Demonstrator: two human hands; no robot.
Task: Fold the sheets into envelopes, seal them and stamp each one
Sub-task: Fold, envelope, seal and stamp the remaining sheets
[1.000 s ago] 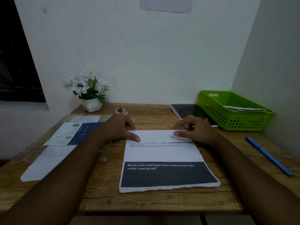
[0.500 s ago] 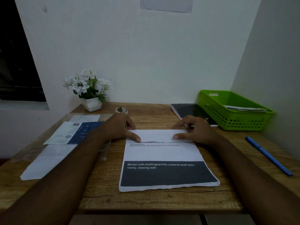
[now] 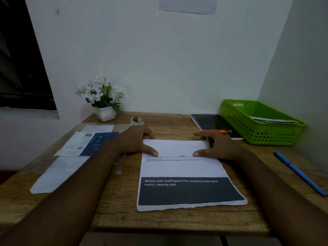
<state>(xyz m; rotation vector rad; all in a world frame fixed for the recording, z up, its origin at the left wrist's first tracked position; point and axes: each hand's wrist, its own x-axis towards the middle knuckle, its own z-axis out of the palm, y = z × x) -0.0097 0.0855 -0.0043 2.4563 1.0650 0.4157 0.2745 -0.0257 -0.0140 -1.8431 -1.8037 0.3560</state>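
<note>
– White sheet [image 3: 182, 169]: where does it lie?
– Flat on the wooden desk [image 3: 115, 219], in the middle and printed side up. A dark block of print runs across its near part. Its far end is turned over toward the person as a plain white flap [image 3: 175, 147].
– And the hands?
– Both are on that flap. The left hand [image 3: 136, 141] lies at its left end, fingers relaxed toward the far crease, thumb pressing on the flap's near edge. The right hand [image 3: 216, 144] lies at the right end, thumb on the same edge, fingers stretched along the far crease. Neither is curled round anything; they press the paper flat.
– Does the flap hide the print?
– It covers the top lines. 1 line of small text shows just below its edge.
– What else is on the desk?
– At the left, a blue-and-white leaflet [image 3: 87, 143] lies on other pale papers [image 3: 53, 174]. Just behind the left hand stands a roll of tape [image 3: 137, 121]. Beyond that are white flowers [image 3: 101, 93] in a white pot by the wall. At the right, a green basket [image 3: 262, 137] has something white and flat inside. A dark notebook [image 3: 211, 121] lies just beside it, and a blue pen [image 3: 300, 173] lies near the right edge.
</note>
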